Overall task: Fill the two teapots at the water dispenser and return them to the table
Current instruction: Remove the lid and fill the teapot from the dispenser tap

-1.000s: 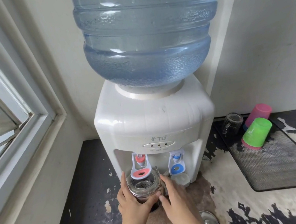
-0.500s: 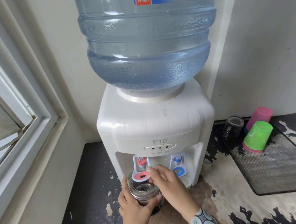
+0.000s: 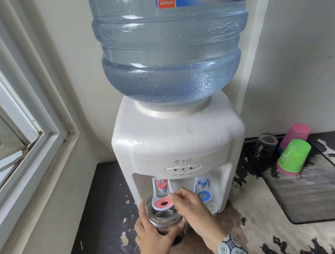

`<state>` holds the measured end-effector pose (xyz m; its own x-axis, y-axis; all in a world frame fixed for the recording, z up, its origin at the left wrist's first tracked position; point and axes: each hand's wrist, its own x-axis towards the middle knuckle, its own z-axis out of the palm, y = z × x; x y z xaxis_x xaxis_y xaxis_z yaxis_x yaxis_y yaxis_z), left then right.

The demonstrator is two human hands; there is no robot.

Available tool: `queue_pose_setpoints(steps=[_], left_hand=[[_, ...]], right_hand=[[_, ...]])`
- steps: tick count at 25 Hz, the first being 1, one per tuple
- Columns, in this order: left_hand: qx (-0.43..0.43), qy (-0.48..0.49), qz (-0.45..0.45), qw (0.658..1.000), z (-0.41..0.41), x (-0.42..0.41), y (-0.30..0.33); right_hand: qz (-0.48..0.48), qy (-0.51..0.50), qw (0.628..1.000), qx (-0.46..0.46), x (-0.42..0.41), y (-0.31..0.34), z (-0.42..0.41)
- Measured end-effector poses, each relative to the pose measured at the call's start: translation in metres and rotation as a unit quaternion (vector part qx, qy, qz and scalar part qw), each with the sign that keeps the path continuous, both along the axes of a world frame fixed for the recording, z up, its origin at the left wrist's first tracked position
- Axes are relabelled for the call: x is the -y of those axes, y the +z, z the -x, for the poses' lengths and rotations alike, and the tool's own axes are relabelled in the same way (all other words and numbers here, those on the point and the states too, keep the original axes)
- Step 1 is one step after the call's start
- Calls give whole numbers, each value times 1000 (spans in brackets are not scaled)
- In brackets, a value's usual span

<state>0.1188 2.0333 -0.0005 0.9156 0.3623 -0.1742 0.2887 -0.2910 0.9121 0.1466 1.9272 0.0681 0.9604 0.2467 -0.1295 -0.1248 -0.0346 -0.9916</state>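
Since the frame a second back, the right hand (image 3: 191, 211) has left the side of the teapot (image 3: 166, 223) and gone up to the red tap lever (image 3: 162, 200), fingertips curled onto its edge like it's about to push.

Teapot's sitting on the counter right under that red spout, open-topped with a metal strainer showing inside. Left hand (image 3: 153, 237) wraps around its body, thumb on the near side, fingers spread round the far side.

It's glass, so fragile, likely slick if splashed, and noticeably heavier once full. If the red tap runs hot, I'd grab the handle rather than the bare wall; can't see one here.

Further out: water dispenser (image 3: 177, 142), blue tap (image 3: 202, 190), mesh tray (image 3: 324, 189) with upturned cups.
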Motion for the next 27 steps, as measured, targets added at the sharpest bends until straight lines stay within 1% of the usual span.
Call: queue_pose_setpoints(steps=[10,15,17,19,21,22,23,25,27], left_hand=[[0,-1,-12,1000,-1,-3,-7],[6,1,-16,1000,-2,-3,-8],[8,5,-15,1000,-3,-3,-9],[13,4,-11,1000,-3,-4,-10],[14,1,-5,1000,-3,-4,-11],[17,1,-1,1000,-3,-4,-12],[20,1,4,1000,-3,-4,-12],[21,-5,11,1000,-2,-5,-13],[22,-13,11,1000,-2,-6,-14]], right_hand=[[143,-14,989,36,-1,-42,-9],[225,-48,971,70,-4,-55,-23],[227,-52,968,95,-2,-55,-25],[202,-62,970,119,-1,-58,-19],[168,-123,967,147,0,-68,-4],[146,-161,965,147,1,-75,5],[123,-194,965,127,1,-82,12],[88,-222,970,40,0,-91,17],[73,-171,980,-76,2,-90,12]])
